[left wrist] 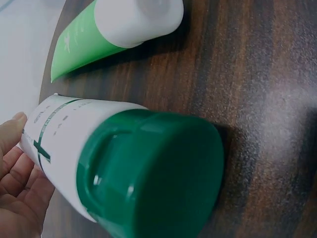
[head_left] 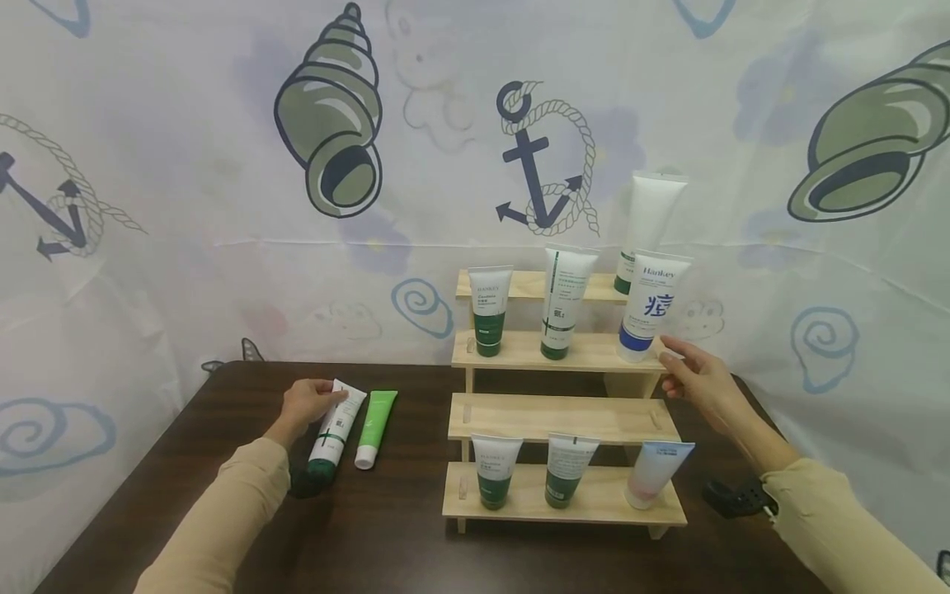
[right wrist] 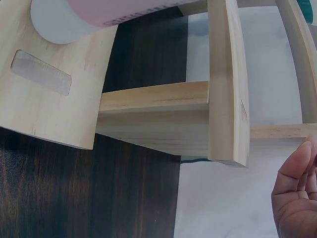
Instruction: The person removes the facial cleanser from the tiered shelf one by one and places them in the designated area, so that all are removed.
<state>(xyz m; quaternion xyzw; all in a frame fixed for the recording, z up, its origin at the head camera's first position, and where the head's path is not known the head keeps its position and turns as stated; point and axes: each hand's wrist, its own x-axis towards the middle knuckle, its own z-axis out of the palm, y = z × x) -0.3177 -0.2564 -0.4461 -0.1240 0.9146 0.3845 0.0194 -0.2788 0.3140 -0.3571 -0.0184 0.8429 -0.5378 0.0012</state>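
My left hand (head_left: 308, 406) pinches the flat end of a white tube with a dark green cap (head_left: 336, 433), which lies on the dark table. In the left wrist view, the thumb is on the tube's printed side and the fingers are beneath. Beside it lies a light green tube with a white cap (head_left: 377, 427). At the right end of the wooden tiered rack (head_left: 557, 415), my right hand (head_left: 701, 381) grips the upper shelf's edge with its fingertips. Just left of those fingers stands a white tube with a blue cap (head_left: 651, 305). The right wrist view cuts off part of the hand (right wrist: 297, 193).
Several tubes stand cap-down on the rack, among them a tall white tube (head_left: 653, 214) on top and a pink-and-blue tube (head_left: 656, 472) at the lowest tier's right end. A patterned cloth (head_left: 445, 165) hangs behind the dark wood table (head_left: 356, 544).
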